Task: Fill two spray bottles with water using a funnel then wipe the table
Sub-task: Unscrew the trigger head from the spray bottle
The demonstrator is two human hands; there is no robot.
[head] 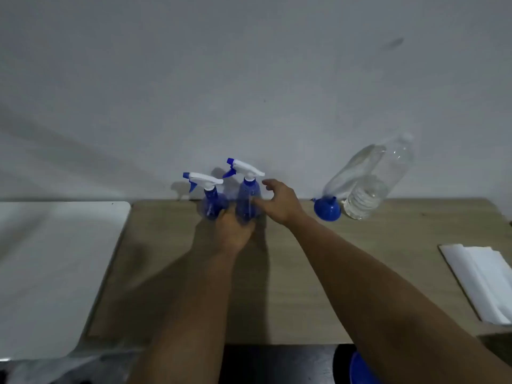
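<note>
Both forearms reach from the near edge of the wooden table (pixel 277 286) toward two blue spray bottles standing upright at the far edge, against the wall. The left hand (pixel 232 234) is wrapped around the base of the taller spray bottle (pixel 248 200), fingers closed on it. The right hand (pixel 279 203) rests just right of that bottle, fingers spread and loosely curved, thumb touching or nearly touching the bottle body. The shorter spray bottle (pixel 212 202) stands just left of the taller one, touching or nearly so. Each carries a white trigger head with a blue nozzle.

Right of the taller bottle, well apart, a blue funnel (pixel 327 210) lies on its side beside a clear water bottle (pixel 368 187), which holds water in its lower part. A folded white cloth (pixel 482 278) lies farther right, near the table's right edge.

Handling, as judged: the spray bottles appear empty, therefore light and easily tipped. The thin plastic wall likely flexes under pressure. Grip the lower body with one hand; turn the collar below the trigger head with the other.
</note>
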